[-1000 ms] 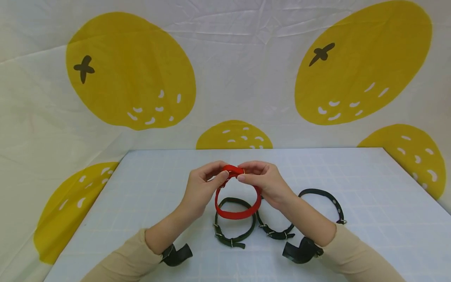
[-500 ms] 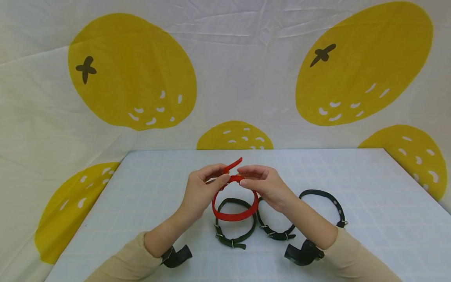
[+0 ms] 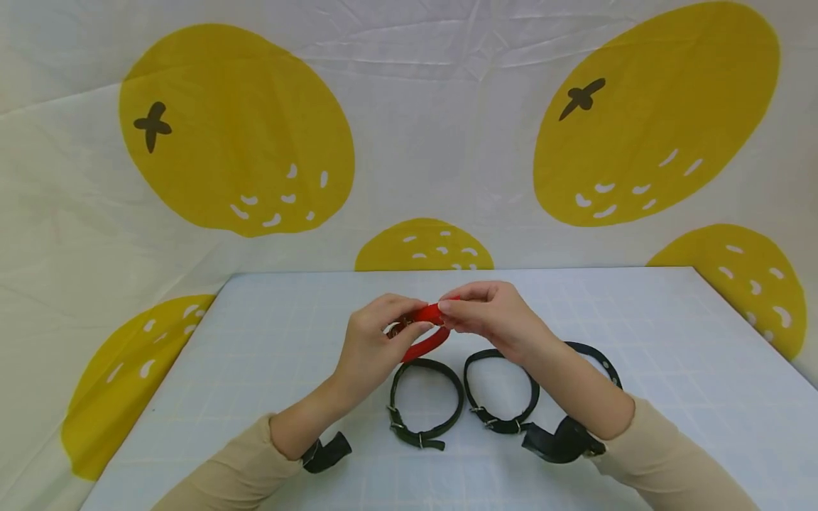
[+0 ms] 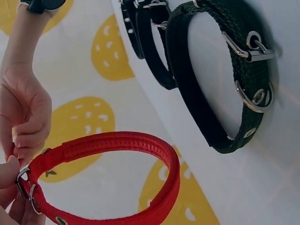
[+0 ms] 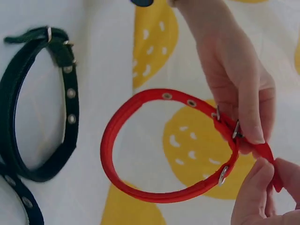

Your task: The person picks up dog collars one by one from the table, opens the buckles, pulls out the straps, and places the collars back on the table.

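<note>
Now the left hand [image 3: 377, 333] clamps the red collar [image 3: 427, 345] at twelve o'clock from the green collar [image 3: 409, 432], while the right hand [image 3: 488, 312] has its grip clamped on the formerly loose red tail [image 5: 267, 153], apparently bringing it under control.

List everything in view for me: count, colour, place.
Table: one, pale, foreground.
Backdrop: one, white with yellow shapes, behind the table.
Red collar: one, red, held above the table.
Green collar: one, dark green, leftmost on table, head view.
Other collars: two, blackish, right of the green one, rightmost partly covered.
Wrist cameras: two, black, lower left and right.
Sleeves: two, beige, bottom left and right.
Left hand: one, bare, holding the red collar near its buckle.
Right hand: one, bare, pinching its strap tip.
</note>
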Demonstrator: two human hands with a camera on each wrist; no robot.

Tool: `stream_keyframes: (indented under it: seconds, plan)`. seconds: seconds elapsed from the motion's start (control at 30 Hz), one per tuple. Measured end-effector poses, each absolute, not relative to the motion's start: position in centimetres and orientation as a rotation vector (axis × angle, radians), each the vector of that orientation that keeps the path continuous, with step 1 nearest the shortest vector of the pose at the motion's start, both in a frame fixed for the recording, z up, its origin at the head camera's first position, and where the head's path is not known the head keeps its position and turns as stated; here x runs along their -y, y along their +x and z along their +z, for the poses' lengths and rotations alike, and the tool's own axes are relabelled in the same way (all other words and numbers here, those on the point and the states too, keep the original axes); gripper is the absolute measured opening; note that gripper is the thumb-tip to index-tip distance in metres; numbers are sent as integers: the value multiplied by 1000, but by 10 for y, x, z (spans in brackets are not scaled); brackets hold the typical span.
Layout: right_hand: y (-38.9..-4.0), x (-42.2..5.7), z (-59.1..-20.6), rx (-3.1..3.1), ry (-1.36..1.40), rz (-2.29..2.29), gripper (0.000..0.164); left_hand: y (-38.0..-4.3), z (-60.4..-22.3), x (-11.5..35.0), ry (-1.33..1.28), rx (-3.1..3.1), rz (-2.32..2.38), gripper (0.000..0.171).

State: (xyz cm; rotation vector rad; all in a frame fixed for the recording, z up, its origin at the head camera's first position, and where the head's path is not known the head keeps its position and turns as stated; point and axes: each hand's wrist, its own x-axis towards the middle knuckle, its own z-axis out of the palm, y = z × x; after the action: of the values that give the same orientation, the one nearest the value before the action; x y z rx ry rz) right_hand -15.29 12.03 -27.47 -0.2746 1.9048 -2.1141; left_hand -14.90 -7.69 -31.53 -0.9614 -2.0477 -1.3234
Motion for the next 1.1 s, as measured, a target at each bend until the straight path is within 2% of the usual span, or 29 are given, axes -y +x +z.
stream_keyframes:
  seconds: [0.33,0.7,1.1]
  plan:
    - [-158,-126,-281,-1589,-142,-2197,18,-147,-320,86,-899,2161,-1129,35]
    - [-156,-136,-282,-1454,-135,-2236,15,-148,-330,94,-930,2139,-1228,18]
    - [-152,-148,-282,-1452,-188,-2255,13,-142,-330,93,-926,2176,-1206,18]
